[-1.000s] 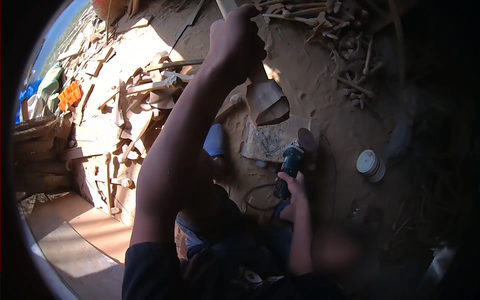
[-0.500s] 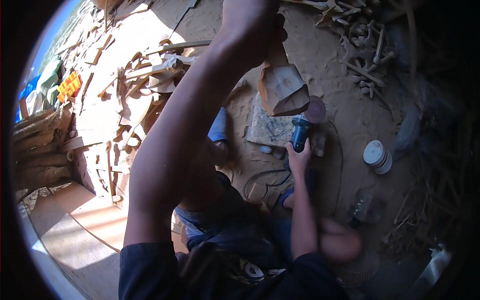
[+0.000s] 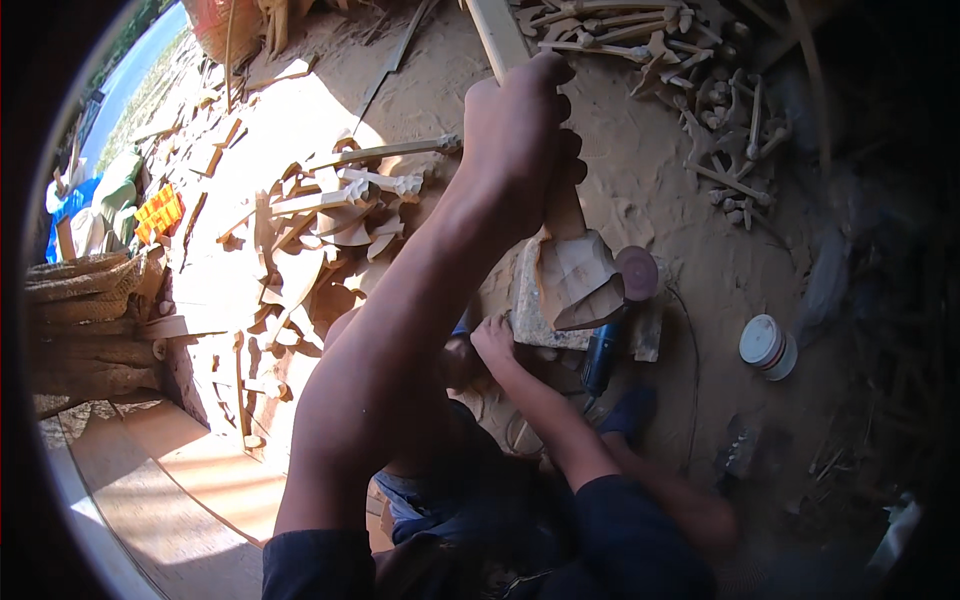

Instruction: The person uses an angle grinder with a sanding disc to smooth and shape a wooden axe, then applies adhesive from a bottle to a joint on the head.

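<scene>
While the left hand [image 3: 520, 120] clamps the stem of a carved wooden piece [image 3: 575, 275], an angle grinder [image 3: 610, 340] lies beside it.

Head view: the piece stands on a stone slab [image 3: 530, 315] just right of centre, faceted and roughly shaped, though its faces look coarse, so smoothing seems left. The right hand [image 3: 492, 338], fingers curled together, rests at the slab's 9 o'clock edge, apparently empty. Wood offcuts [image 3: 320, 230] lie at 10 o'clock; a white tin [image 3: 767, 345] sits at 3 o'clock on the sawdust floor [image 3: 660, 200].
</scene>
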`<state>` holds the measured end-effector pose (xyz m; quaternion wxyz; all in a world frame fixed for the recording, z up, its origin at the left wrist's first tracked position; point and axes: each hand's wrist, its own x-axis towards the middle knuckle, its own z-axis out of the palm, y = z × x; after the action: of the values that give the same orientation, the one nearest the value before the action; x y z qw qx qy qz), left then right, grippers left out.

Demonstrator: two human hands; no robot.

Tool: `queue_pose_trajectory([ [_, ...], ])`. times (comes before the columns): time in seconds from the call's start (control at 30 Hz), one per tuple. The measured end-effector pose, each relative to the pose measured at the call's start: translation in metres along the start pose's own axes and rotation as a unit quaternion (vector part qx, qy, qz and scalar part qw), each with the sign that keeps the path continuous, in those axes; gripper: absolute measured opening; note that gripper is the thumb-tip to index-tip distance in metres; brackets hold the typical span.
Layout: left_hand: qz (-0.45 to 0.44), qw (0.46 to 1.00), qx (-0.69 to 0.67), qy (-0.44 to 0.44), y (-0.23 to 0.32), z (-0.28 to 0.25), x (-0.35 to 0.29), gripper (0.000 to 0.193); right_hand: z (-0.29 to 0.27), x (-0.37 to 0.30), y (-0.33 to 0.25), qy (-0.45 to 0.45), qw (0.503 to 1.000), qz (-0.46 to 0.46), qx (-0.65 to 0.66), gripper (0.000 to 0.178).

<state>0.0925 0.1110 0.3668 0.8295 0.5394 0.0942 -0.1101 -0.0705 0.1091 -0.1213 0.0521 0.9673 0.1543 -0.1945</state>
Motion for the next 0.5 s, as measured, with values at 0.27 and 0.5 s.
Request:
queue_pose_trajectory([
  [0.27, -0.044, 0.995, -0.09, -0.01, 0.007, 0.003, 0.005, 0.018, 0.013, 0.005, 0.021, -0.056, 0.998, 0.005, 0.029, 0.027],
  [0.5, 0.01, 0.999, -0.01, 0.031, 0.008, -0.007, 0.009, 0.021, -0.086, -0.088, 0.033, 0.069, 0.978, 0.005, 0.195, 0.016],
])
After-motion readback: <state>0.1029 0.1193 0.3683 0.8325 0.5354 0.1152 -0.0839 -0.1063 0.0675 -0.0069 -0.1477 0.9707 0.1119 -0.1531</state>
